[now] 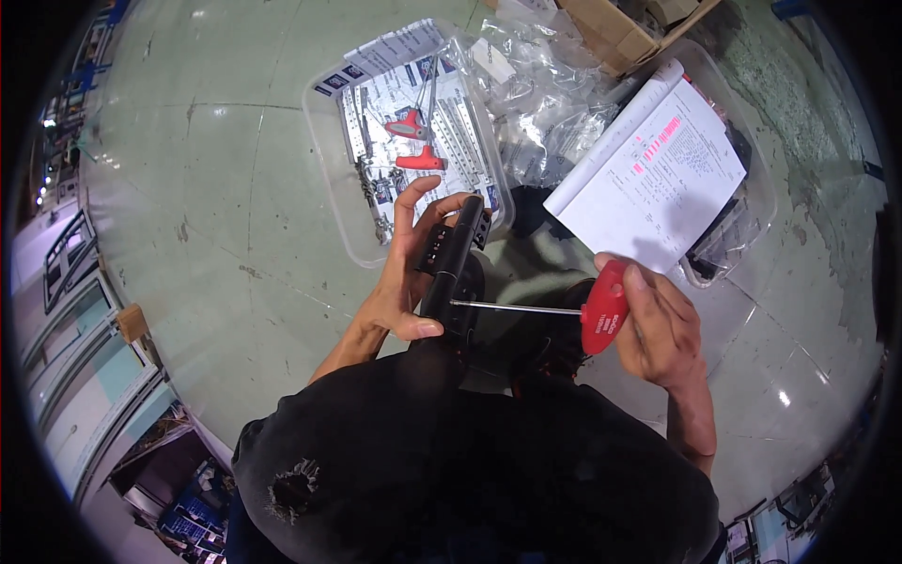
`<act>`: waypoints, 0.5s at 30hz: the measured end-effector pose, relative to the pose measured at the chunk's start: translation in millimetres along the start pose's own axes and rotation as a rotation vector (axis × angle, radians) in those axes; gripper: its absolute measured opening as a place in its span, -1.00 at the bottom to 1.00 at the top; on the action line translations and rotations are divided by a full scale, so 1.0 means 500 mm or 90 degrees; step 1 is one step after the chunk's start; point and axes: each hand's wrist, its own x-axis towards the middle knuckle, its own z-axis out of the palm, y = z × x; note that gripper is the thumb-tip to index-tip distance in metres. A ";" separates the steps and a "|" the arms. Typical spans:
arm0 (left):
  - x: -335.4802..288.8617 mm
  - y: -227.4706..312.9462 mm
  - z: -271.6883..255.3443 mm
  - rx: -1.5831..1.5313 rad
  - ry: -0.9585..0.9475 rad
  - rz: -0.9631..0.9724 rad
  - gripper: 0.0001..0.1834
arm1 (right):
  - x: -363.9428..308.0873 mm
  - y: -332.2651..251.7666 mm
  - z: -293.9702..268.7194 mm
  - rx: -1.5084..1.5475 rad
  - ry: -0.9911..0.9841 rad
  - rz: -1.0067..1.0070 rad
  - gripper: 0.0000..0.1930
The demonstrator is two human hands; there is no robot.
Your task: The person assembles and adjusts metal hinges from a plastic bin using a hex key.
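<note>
My left hand grips a black metal hinge with a long round barrel and leaves with screw holes. Its thumb presses near the lower end, while the fingers curl about the upper part. Closed around the red grip of a T-handle hex key is my right hand. The key's thin steel shaft points left, and its tip meets the side of the hinge's lower barrel. Whether the tip sits inside a screw is too small to tell.
Ahead, a clear plastic bin holds metal strips, small hardware and two more red T-handle keys. To its right lie crumpled clear bags and a cardboard box. Printed papers rest across another bin.
</note>
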 end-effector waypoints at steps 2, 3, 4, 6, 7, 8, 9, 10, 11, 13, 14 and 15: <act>-0.001 0.001 -0.003 -0.018 -0.012 -0.007 0.50 | 0.000 0.011 0.004 -0.091 -0.001 -0.083 -0.46; -0.003 0.000 -0.005 -0.037 -0.019 -0.013 0.47 | 0.008 0.006 -0.002 -0.088 -0.002 -0.085 -0.46; -0.005 -0.003 -0.005 -0.036 -0.016 -0.013 0.47 | 0.023 -0.003 -0.014 -0.105 -0.018 -0.066 -0.57; -0.006 -0.011 -0.005 -0.057 -0.017 0.003 0.47 | 0.025 -0.012 -0.021 -0.122 -0.034 -0.045 -0.68; -0.006 -0.010 -0.002 -0.059 -0.018 0.001 0.47 | 0.018 -0.013 -0.021 0.038 -0.097 0.038 -0.75; -0.006 -0.006 0.003 -0.034 0.000 0.005 0.50 | 0.012 -0.016 -0.020 0.198 -0.159 0.121 -0.79; -0.006 -0.001 0.007 -0.008 0.020 0.009 0.53 | 0.006 -0.020 -0.019 0.199 -0.159 0.122 -0.79; -0.004 0.004 0.008 -0.007 0.020 0.008 0.53 | 0.001 -0.024 -0.016 0.411 -0.225 0.330 -0.76; -0.002 0.009 0.007 -0.007 0.022 0.005 0.54 | -0.004 -0.028 -0.011 0.623 -0.288 0.539 -0.74; 0.007 0.011 0.004 -0.008 0.024 0.002 0.54 | -0.007 -0.042 0.021 0.452 -0.182 0.375 -0.78; 0.011 0.008 0.001 0.012 0.012 0.019 0.55 | 0.001 -0.059 0.031 0.461 -0.040 0.455 -0.78; 0.013 0.005 -0.002 0.033 0.003 0.038 0.55 | 0.003 -0.070 0.036 0.465 0.104 0.530 -0.75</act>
